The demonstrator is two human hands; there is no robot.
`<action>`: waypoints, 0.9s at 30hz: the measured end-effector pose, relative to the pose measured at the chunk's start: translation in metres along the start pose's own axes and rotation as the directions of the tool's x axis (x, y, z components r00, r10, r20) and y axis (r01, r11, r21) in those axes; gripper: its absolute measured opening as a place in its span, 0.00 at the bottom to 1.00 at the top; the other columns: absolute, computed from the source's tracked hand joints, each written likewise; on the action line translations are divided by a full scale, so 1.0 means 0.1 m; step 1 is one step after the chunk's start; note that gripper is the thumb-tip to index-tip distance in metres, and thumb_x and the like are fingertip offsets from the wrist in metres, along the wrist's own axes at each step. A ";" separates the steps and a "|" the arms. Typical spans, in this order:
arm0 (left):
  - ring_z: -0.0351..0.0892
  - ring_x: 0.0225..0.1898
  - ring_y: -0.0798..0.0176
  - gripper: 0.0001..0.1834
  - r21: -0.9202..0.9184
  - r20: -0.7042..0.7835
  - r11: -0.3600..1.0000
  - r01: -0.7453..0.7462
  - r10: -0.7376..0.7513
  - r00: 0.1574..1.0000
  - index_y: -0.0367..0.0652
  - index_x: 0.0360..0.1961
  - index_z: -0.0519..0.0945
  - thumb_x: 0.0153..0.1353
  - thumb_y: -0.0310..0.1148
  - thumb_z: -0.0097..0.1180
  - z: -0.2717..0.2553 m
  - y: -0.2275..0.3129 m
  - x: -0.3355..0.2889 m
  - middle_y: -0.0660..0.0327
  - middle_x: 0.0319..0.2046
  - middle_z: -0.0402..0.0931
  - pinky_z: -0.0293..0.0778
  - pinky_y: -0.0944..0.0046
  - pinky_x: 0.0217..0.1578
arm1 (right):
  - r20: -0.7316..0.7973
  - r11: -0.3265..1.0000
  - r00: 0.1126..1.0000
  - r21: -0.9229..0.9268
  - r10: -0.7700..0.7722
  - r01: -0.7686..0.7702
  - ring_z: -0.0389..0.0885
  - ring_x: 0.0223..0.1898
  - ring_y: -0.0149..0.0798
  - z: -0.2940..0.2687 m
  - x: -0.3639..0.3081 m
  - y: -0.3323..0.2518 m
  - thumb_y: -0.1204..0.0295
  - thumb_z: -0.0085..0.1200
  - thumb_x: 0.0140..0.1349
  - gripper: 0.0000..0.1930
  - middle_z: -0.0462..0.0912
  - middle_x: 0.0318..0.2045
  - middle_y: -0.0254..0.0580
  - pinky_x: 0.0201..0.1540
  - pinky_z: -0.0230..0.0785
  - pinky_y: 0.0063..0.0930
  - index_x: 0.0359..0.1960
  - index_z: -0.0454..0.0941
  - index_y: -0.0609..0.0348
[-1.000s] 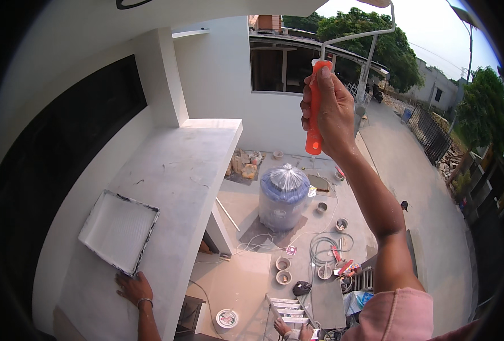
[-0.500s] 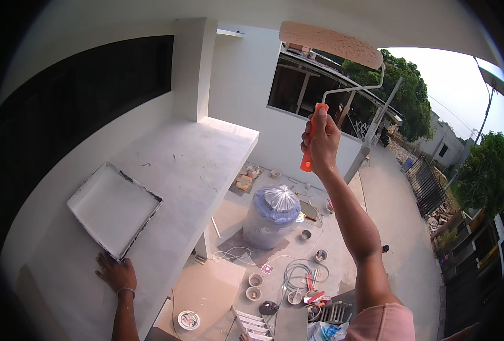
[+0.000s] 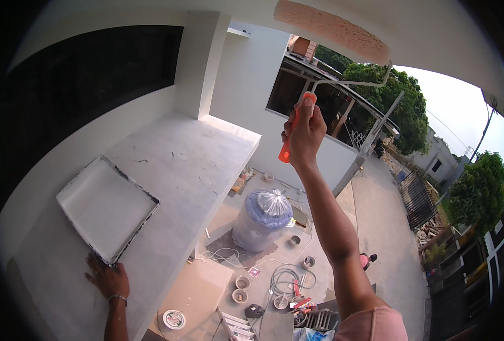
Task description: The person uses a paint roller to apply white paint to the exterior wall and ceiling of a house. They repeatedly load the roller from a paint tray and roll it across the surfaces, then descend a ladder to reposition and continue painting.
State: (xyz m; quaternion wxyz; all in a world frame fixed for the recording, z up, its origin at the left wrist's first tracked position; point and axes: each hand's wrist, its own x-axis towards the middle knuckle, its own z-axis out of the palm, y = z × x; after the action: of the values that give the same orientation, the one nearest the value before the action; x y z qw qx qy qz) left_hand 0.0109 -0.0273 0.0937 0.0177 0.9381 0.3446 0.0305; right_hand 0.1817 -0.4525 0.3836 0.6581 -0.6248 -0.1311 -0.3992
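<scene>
My right hand [image 3: 308, 132] is wrapped round the orange handle of a paint roller [image 3: 331, 32], raised at arm's length. Its wide, textured peach-coloured sleeve is up by the white ceiling [image 3: 428, 34]; whether it touches cannot be made out for sure. On the ledge [image 3: 178, 165] at the left, my left hand [image 3: 110, 278] lies flat with its fingers spread. The fingertips are at the near corner of a paint tray [image 3: 108, 207], which has dark, paint-smeared rims and white paint inside. A bracelet circles the left wrist.
The ledge's edge drops to a floor far below. Down there stand a plastic-wrapped barrel [image 3: 263, 219], several small buckets [image 3: 240, 296], a coiled hose [image 3: 286, 278] and a ladder [image 3: 238, 327]. A white pillar [image 3: 199, 65] rises at the ledge's far end.
My right hand and the roller have moved up and slightly left in the picture. The view has shifted a little. My left hand stays by the tray. More of a pink-clad person shows below.
</scene>
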 end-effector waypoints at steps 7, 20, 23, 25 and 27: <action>0.40 0.82 0.50 0.45 -0.023 0.011 1.000 0.013 -0.013 1.000 0.30 0.78 0.48 0.66 0.44 0.44 -0.02 0.01 0.00 0.46 0.80 0.44 0.40 0.36 0.77 | -0.008 0.993 0.995 0.076 -0.095 0.095 0.68 0.14 0.20 0.22 0.14 -0.01 0.52 0.52 0.77 0.20 0.69 0.18 0.26 0.13 0.60 0.18 0.31 0.69 0.53; 0.38 0.82 0.49 0.43 0.047 0.049 0.999 0.001 -0.004 0.999 0.31 0.79 0.47 0.71 0.47 0.41 0.03 -0.01 0.01 0.47 0.81 0.41 0.40 0.34 0.77 | 0.020 0.986 0.986 0.003 -0.168 0.168 0.70 0.14 0.21 0.32 0.45 0.07 0.49 0.50 0.77 0.24 0.70 0.17 0.29 0.12 0.63 0.20 0.30 0.69 0.55; 0.37 0.82 0.49 0.43 0.065 0.063 0.998 -0.003 -0.001 0.998 0.31 0.79 0.47 0.71 0.47 0.41 0.03 0.00 0.02 0.47 0.81 0.41 0.39 0.34 0.77 | 0.011 0.991 0.991 0.025 -0.131 0.130 0.70 0.13 0.22 0.28 0.62 0.17 0.48 0.49 0.77 0.24 0.70 0.17 0.29 0.12 0.62 0.21 0.30 0.69 0.56; 0.37 0.82 0.49 0.44 0.058 0.070 0.998 0.002 -0.006 0.998 0.31 0.79 0.47 0.70 0.47 0.41 0.01 0.00 0.03 0.47 0.81 0.41 0.39 0.34 0.77 | 0.009 0.995 0.995 0.015 -0.095 0.095 0.70 0.13 0.23 0.24 0.78 0.25 0.47 0.49 0.76 0.25 0.70 0.17 0.30 0.11 0.62 0.22 0.30 0.68 0.56; 0.37 0.82 0.48 0.44 0.048 0.071 0.999 0.002 -0.005 0.997 0.31 0.79 0.47 0.70 0.47 0.41 0.00 0.01 0.03 0.47 0.81 0.41 0.39 0.34 0.77 | -0.001 0.999 0.999 0.024 -0.048 0.048 0.69 0.13 0.24 0.21 0.93 0.34 0.46 0.49 0.76 0.25 0.69 0.17 0.30 0.12 0.62 0.23 0.30 0.68 0.56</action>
State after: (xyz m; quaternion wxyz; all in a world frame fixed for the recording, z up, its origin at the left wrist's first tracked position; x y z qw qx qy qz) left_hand 0.0132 -0.0261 0.0934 0.0074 0.9381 0.3462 -0.0111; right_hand 0.2719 -0.4698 0.4260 0.6560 -0.6132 -0.1507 -0.4134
